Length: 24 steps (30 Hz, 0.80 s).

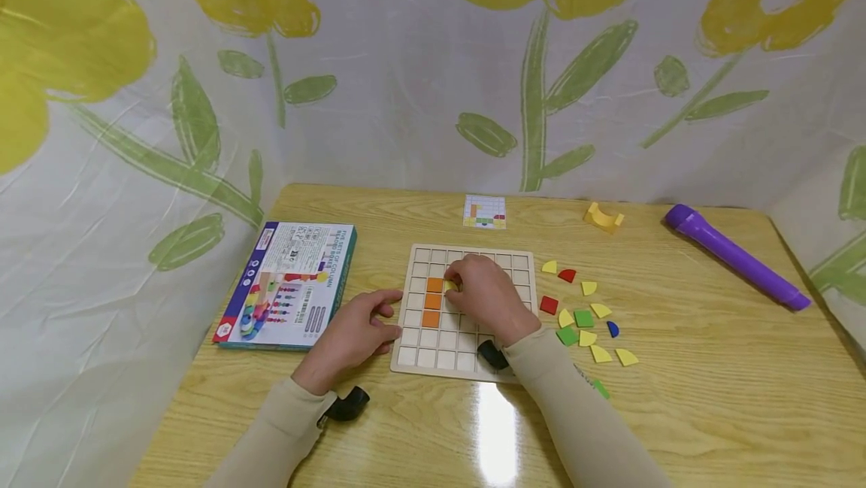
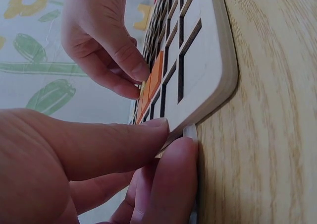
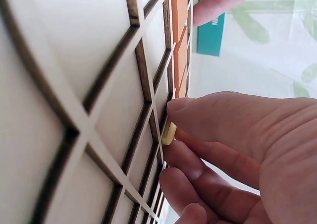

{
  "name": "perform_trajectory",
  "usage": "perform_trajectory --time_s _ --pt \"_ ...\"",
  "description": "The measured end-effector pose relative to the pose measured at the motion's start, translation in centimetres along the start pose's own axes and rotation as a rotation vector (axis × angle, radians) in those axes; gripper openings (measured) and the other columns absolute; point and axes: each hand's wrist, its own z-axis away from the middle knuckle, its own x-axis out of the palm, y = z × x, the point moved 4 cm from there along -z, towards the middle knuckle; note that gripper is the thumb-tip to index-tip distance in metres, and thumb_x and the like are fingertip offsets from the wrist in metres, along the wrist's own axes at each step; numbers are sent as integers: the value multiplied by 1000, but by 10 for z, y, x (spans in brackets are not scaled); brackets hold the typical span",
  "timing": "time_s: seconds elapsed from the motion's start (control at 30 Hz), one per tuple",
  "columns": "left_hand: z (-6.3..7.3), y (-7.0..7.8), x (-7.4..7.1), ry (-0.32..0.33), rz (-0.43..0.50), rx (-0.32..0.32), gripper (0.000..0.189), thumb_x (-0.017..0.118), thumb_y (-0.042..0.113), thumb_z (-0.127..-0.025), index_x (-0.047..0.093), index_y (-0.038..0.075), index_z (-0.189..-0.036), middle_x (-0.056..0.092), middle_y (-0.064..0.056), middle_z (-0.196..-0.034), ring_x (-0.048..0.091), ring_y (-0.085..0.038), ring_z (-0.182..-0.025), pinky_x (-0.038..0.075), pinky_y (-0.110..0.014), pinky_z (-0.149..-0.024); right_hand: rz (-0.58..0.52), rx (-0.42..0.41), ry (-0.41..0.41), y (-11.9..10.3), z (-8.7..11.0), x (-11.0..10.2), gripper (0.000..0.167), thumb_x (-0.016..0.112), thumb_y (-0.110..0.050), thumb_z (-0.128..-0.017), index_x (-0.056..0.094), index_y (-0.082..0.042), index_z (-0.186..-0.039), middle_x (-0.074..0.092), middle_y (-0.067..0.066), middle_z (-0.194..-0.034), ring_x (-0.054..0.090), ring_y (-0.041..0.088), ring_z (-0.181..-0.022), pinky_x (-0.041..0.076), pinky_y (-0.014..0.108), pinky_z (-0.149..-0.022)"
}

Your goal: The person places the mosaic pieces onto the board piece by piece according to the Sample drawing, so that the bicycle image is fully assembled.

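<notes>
A pale wooden grid board [image 1: 409, 349] lies on the table with three orange square tiles [image 1: 431, 301] in a column in its cells. My right hand [image 1: 489, 296] is over the board and pinches a small yellow tile [image 3: 169, 134] between thumb and fingers, right beside the orange tiles; its full shape is hidden. At the board's left edge is my left hand [image 1: 352, 334]. Its thumb [image 2: 143, 142] presses the rim from above while a fingertip sits low against the edge, gripping it.
Yellow, green, red and blue tiles [image 1: 587, 337] lie scattered right of the board. Behind it is a pattern card [image 1: 484, 212]. A boxed set [image 1: 291, 285] lies at the left; a yellow curved block [image 1: 604, 219] and a purple stick-like object [image 1: 737, 256] are at the back right.
</notes>
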Motion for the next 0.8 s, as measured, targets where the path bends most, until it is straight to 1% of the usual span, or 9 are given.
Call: perform_trajectory --time_s 0.3,0.43,0.57,0.67,0.8 --pt "1 1 0 7 -25 9 58 77 4 -97 61 11 -152 64 -13 -122 65 -17 -79 64 -31 -68 -5 -11 -4 0 0 -3 18 81 -15 -93 83 -10 -110 75 2 -100 63 18 -91 59 38 -87" --pt "1 1 0 8 -25 9 58 77 4 -97 61 11 -152 64 -13 -122 64 -17 -81 64 -32 -68 -7 -9 -5 0 -1 -4 19 81 -15 -93 83 -10 -111 77 3 -104 66 19 -95 60 39 -91" --pt "0 1 0 8 -27 8 58 77 4 -97 61 12 -153 64 -13 -123 64 -18 -83 65 -32 -69 -18 -8 -6 1 1 -8 19 78 -15 -95 83 -10 -113 78 4 -109 69 20 -100 61 40 -95" --pt "0 0 0 4 -24 6 58 77 4 -97 61 12 -153 63 -13 -124 64 -18 -83 65 -32 -69 -40 -8 -10 6 4 -14 20 75 -15 -96 83 -10 -114 78 5 -110 71 21 -102 62 41 -95" --pt "0 -1 -1 -1 -19 5 58 77 5 -98 60 12 -153 63 -13 -125 63 -18 -84 64 -32 -69 -59 -16 -11 23 11 -28 22 74 -16 -98 81 -8 -117 76 6 -110 70 23 -102 62 43 -93"
